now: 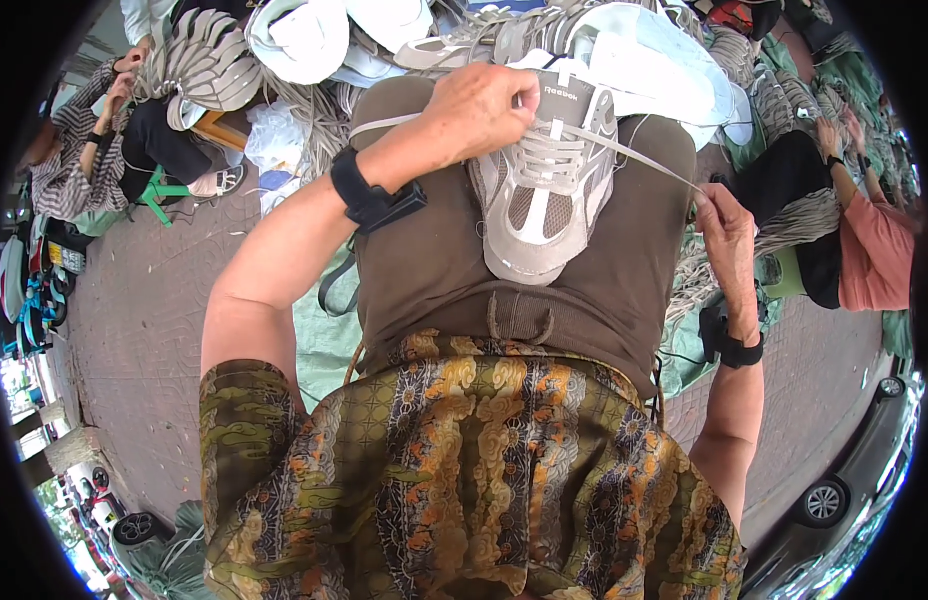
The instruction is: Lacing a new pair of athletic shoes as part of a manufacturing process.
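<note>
A beige and grey sneaker (539, 215) lies on my lap, toe toward me, its pale lace (639, 157) threaded through the lower eyelets. From the top of the lacing, one length of lace runs taut to the right, where my right hand (726, 228) pinches its end beside my knee. My left hand (484, 112) is closed over the upper left eyelets, at the lace by the tongue; its fingertips are partly hidden. Another stretch of lace passes left beneath my left wrist. Both wrists wear black bands.
Beyond my knees are piled more sneakers (444, 50), white shoe-shaped pieces (299, 40) and bundles of laces. People sit working at left and right, one near a green stool (164, 190). A dark car (834, 490) stands at lower right on the paved ground.
</note>
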The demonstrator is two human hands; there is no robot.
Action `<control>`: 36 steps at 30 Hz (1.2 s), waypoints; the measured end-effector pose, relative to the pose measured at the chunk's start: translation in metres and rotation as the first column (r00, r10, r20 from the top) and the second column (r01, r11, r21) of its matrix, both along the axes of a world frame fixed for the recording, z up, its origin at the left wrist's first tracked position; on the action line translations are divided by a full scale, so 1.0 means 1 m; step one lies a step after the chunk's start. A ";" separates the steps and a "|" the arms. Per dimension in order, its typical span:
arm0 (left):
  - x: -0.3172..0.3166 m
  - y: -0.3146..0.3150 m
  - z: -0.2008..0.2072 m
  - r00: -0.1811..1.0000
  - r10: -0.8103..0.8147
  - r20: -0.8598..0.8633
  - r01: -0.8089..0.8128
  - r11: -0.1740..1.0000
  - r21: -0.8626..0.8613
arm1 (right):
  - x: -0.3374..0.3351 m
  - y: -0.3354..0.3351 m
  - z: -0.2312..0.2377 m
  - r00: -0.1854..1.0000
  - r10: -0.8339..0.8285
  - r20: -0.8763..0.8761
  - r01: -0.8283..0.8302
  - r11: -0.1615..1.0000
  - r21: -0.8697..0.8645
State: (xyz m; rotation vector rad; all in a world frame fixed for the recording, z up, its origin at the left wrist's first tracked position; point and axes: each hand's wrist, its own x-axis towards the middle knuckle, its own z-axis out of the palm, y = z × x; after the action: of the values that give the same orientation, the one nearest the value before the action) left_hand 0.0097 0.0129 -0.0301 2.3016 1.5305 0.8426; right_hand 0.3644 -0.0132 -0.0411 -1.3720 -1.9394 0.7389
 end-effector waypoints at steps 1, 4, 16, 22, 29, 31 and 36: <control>0.002 0.002 -0.002 1.000 -0.001 -0.001 0.001 1.000 -0.001 | 0.000 -0.001 0.000 1.000 -0.001 -0.001 0.001 1.000 -0.001; 0.008 0.005 -0.007 0.990 0.032 -0.141 -0.014 0.992 0.125 | 0.001 -0.002 -0.003 1.000 -0.030 0.009 0.030 0.999 0.027; -0.007 -0.023 -0.009 0.975 -0.149 -0.165 0.186 0.953 0.238 | 0.001 0.004 -0.013 1.000 -0.021 0.003 0.021 0.999 0.043; 0.003 -0.021 -0.003 0.977 -0.083 -0.196 0.110 0.986 0.129 | 0.002 0.005 -0.016 1.000 -0.010 -0.003 0.010 0.998 0.055; -0.002 -0.001 -0.005 0.977 -0.167 -0.131 0.158 0.985 -0.071 | -0.004 0.003 -0.017 1.000 -0.023 -0.013 0.023 0.999 0.023; -0.001 0.001 0.002 0.975 -0.216 -0.046 0.206 0.964 -0.167 | -0.006 0.002 -0.017 0.999 -0.035 -0.009 0.035 0.999 -0.004; 0.008 -0.020 0.003 0.990 -0.061 -0.125 0.060 0.998 -0.006 | -0.005 0.003 -0.018 1.000 -0.018 -0.007 0.018 1.000 -0.018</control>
State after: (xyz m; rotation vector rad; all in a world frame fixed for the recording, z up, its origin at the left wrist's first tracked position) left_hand 0.0178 -0.0076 -0.0266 2.4276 1.5010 0.6928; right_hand 0.3598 -0.0107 -0.0596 -1.3941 -1.9171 0.7537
